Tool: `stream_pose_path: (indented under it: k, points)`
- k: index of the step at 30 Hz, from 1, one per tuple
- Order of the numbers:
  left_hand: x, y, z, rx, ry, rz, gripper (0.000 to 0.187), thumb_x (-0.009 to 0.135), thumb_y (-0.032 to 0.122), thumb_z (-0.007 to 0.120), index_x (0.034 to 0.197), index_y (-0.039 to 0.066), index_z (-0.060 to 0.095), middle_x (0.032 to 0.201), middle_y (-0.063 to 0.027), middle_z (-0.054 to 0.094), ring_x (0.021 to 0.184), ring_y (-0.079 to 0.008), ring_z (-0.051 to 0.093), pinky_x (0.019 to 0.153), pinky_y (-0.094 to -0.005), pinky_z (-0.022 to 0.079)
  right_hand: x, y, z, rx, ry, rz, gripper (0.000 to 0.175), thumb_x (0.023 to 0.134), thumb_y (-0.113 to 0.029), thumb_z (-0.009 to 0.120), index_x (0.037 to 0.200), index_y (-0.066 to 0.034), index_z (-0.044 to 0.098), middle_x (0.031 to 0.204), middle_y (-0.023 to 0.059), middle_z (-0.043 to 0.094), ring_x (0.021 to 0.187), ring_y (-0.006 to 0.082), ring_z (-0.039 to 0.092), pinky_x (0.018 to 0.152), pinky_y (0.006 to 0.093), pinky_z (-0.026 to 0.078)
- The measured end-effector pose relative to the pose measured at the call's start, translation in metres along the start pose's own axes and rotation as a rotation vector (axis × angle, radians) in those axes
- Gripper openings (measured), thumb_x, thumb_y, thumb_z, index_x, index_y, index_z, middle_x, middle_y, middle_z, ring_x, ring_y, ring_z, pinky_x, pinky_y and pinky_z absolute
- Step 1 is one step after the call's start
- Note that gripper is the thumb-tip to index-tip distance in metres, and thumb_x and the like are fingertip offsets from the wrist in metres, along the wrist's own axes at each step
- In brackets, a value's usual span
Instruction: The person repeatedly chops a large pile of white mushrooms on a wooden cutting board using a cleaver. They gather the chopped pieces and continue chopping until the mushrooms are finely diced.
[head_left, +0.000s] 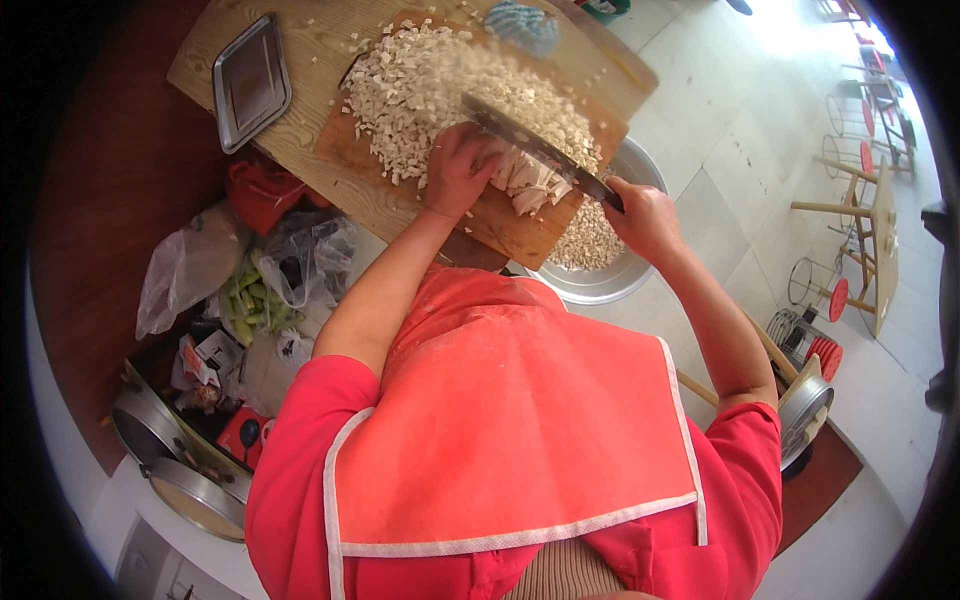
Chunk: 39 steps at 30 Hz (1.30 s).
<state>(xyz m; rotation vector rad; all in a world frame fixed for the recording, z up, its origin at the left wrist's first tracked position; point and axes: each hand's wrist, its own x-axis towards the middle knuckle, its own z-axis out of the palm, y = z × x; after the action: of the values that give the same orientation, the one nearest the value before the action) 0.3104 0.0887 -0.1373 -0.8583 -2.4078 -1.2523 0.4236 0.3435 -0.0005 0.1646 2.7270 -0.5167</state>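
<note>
My right hand (646, 219) grips the handle of a wide-bladed kitchen knife (536, 148). Its blade slants across the wooden cutting board (506, 225), edge down among pale food. On the near side of the blade, my left hand (459, 166) holds a bunch of pale cut strips (531, 182) with bent fingers, the fingertips partly hidden. A large heap of small pale cubes (409, 90) spreads over the far part of the board. Part of the heap looks blurred beyond the blade.
The wooden table (319, 139) carries a metal tray (253, 82) and a blue-and-white cloth (523, 28). Below the board's right corner, a metal basin (651, 166) holds chopped pale bits (589, 238). Plastic bags (191, 259) and green vegetables (251, 296) lie at lower left. Stools (838, 300) stand right.
</note>
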Motion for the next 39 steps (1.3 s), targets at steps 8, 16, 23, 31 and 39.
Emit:
stream_pose_path:
  k: [8,16,23,31,39]
  points:
    - [-0.001,0.0,0.001,0.01,0.009,-0.043,0.028,0.074,0.009,0.078,0.1,0.008,0.068,0.108,-0.0119,0.061,0.1,-0.0344,0.058,0.086,-0.0438,0.05,-0.001,-0.004,-0.005,-0.014,-0.003,-0.006,0.012,0.088,-0.02,0.062,0.095,-0.0098,0.061,0.078,0.0148,0.067,0.079,0.0369,0.067,0.068,0.05,0.052]
    - [-0.001,-0.002,0.005,0.023,-0.038,-0.079,0.026,0.075,0.012,0.079,0.099,0.009,0.07,0.111,-0.0104,0.061,0.103,-0.0316,0.059,0.088,-0.0409,0.05,0.017,0.0,0.019,-0.067,-0.058,0.024,0.013,0.09,-0.022,0.06,0.095,-0.0102,0.062,0.081,0.0155,0.069,0.081,0.0367,0.068,0.07,0.0495,0.052]
    - [0.003,-0.001,0.007,0.044,-0.067,-0.064,0.029,0.075,0.012,0.079,0.102,0.009,0.068,0.11,-0.0103,0.061,0.103,-0.0313,0.059,0.088,-0.0404,0.049,0.035,0.015,0.056,-0.027,-0.044,0.02,0.014,0.09,-0.023,0.06,0.094,-0.0094,0.062,0.081,0.0181,0.069,0.081,0.0395,0.067,0.073,0.0512,0.052]
    - [-0.007,0.002,0.006,0.038,-0.06,-0.085,0.034,0.075,0.015,0.08,0.105,0.009,0.067,0.114,-0.0119,0.059,0.11,-0.0343,0.056,0.093,-0.0441,0.046,0.025,0.032,0.075,0.024,0.095,-0.054,0.014,0.088,-0.024,0.062,0.093,-0.0105,0.063,0.078,0.0171,0.069,0.076,0.0384,0.068,0.068,0.0505,0.053]
    - [-0.009,0.024,0.004,0.087,-0.112,0.122,0.032,0.078,0.013,0.074,0.109,0.011,0.065,0.119,-0.0145,0.058,0.112,-0.0368,0.055,0.099,-0.05,0.043,0.039,0.044,0.087,-0.116,-0.048,0.0,0.017,0.087,-0.031,0.064,0.089,-0.0151,0.068,0.08,0.0149,0.07,0.077,0.0354,0.069,0.066,0.0495,0.055]
